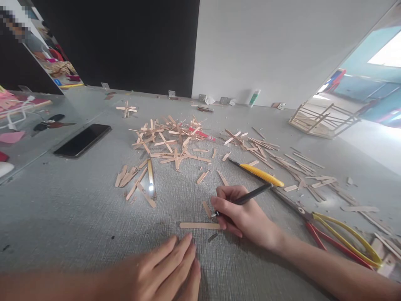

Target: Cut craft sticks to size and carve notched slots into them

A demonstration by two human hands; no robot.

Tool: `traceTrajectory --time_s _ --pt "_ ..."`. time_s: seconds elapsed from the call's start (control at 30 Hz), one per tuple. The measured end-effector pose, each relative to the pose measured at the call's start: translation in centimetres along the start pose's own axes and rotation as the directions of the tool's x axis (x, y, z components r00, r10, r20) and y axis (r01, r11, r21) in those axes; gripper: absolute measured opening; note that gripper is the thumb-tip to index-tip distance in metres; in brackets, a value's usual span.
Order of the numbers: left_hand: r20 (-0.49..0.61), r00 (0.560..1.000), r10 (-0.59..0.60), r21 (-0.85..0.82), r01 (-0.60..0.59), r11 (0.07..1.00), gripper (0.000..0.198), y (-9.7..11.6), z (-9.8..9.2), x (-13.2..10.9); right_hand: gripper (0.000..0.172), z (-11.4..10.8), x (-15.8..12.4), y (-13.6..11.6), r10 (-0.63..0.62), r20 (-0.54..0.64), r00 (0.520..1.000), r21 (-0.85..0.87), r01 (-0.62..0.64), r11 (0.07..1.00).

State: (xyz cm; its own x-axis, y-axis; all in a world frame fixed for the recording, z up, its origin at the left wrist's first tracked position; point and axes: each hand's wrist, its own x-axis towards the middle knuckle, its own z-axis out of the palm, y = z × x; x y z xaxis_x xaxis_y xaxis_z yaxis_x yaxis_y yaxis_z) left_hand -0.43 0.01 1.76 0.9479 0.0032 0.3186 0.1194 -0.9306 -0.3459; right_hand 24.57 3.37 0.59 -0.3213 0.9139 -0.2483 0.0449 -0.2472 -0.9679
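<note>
My right hand (241, 213) grips a black pen (253, 194), its tip pointing down and left beside a short cut piece of wooden stick (206, 208). A whole wooden craft stick (199, 225) lies crosswise on the grey tabletop (81, 225), its right end reaching my right hand's lower fingers. Below that stick my left hand (172, 267) rests on the table with its fingers stretched out, close to each other. It holds nothing that I can see.
A pile of wooden sticks (175, 156) covers the middle. A yellow cutter knife (261, 173) and red-and-yellow-handled pliers (316, 217) lie right, a brass-coloured cutter (151, 177) and phone (83, 140) left. A stick frame (326, 121) stands far right, before a grey panel (257, 50).
</note>
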Motion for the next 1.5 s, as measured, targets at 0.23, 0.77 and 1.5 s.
traceTrajectory --time_s 0.23,0.77,1.5 --pt "-0.080 0.958 -0.274 0.044 0.278 0.959 0.041 1.3 2.0 0.8 0.037 0.9 -1.0 1.0 -0.119 0.072 0.990 -0.323 0.136 0.937" --pt "-0.059 0.987 -0.151 0.069 0.154 0.986 0.034 0.9 1.9 0.4 0.039 0.7 -1.0 1.3 -0.113 0.122 0.986 -0.379 0.152 0.913" --pt "-0.060 0.987 -0.152 0.058 0.156 0.986 0.036 1.1 1.8 0.3 0.039 0.6 -1.0 1.5 -0.089 0.108 0.990 -0.349 0.121 0.929"
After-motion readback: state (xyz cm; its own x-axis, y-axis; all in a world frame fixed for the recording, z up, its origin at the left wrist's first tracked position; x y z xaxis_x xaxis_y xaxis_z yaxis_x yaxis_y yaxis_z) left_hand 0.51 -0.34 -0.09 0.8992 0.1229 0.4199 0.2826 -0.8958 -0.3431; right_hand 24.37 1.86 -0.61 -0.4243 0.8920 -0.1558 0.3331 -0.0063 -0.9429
